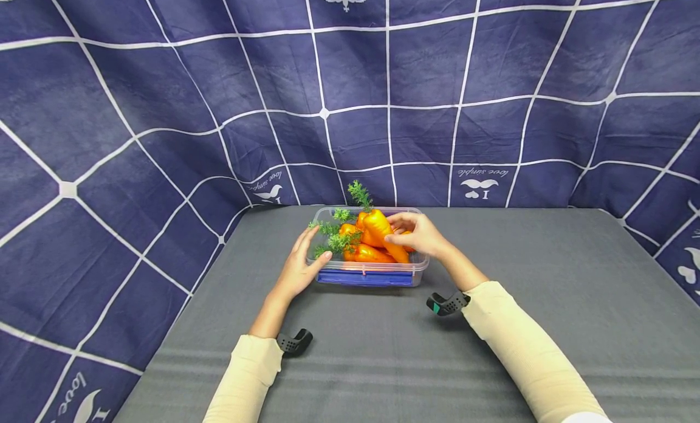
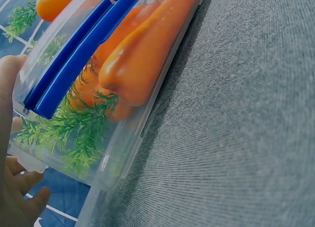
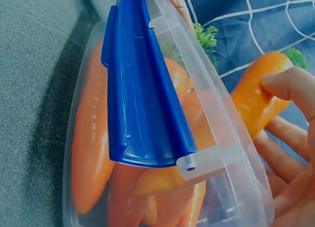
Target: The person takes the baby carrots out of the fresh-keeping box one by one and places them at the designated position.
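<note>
A clear plastic box (image 1: 420,276) with a blue clip (image 1: 365,278) on its front holds several artificial orange carrots with feathery green tops. At the box's left end, my left hand (image 1: 299,270) lies with fingers fairly straight and its thumb over the rim, beside the green leaves (image 1: 340,242). My right hand (image 1: 420,231) pinches a carrot (image 1: 377,225) between thumb and fingers; it slants above the others, green top up and pointed end low in the box. In the right wrist view, this carrot (image 3: 258,91) shows beyond the rim, with the thumb pressed on it.
The box stands on a grey cloth-covered table (image 1: 361,350), near its back edge. Behind and to the left hangs a dark blue curtain (image 1: 426,64) with white grid lines. Each wrist wears a black band, the left one (image 1: 295,343) just above the table.
</note>
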A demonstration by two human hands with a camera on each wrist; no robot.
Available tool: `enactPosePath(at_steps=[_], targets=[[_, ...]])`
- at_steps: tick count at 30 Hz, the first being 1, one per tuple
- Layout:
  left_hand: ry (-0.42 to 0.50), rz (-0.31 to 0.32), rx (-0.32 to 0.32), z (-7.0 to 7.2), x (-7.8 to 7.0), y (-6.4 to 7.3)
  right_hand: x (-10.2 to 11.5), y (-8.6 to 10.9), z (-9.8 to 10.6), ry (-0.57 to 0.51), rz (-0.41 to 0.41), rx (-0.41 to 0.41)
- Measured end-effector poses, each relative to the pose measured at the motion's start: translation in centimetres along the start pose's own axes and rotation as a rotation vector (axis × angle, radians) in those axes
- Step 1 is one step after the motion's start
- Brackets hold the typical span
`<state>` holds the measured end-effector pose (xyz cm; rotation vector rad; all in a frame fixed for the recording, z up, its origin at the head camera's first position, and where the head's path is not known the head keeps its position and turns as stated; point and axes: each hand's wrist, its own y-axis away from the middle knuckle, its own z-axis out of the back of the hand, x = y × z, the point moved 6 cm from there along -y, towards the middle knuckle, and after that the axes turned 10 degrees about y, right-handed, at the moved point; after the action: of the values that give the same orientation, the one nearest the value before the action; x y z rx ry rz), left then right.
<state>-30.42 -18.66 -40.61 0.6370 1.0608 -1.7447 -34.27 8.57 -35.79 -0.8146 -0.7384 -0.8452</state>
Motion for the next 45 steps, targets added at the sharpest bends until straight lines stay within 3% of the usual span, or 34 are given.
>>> enactPosePath(at_steps=[5, 12, 20, 25, 31, 38, 45], targets=[[0.001, 0.003, -0.004, 0.1, 0.1, 0.0, 0.1, -0.1, 0.6, -0.044, -0.033, -0.096], [0.007, -0.011, -0.023, 0.1, 0.1, -0.3, 0.1, -0.2, 1.8, -0.162, -0.148, -0.207], [0.014, -0.012, -0.052, 0.2, 0.3, 0.1, -0.7, 0.2, 3.2, -0.359, -0.247, -0.319], [0.021, -0.011, -0.062, 0.1, 0.4, 0.1, -1.2, 0.5, 4.5, -0.376, -0.315, -0.376], [0.028, 0.000, -0.065, 0.0, 0.7, 0.2, -1.7, 1.0, 5.9, -0.405, -0.332, -0.401], [0.035, 0.001, -0.066, 0.0, 0.7, 0.2, -3.4, 1.6, 7.4, -0.382, -0.395, -0.446], [0.036, 0.002, -0.071, 0.0, 0.7, 0.2, -5.4, 2.5, 8.1, -0.399, -0.446, -0.441]])
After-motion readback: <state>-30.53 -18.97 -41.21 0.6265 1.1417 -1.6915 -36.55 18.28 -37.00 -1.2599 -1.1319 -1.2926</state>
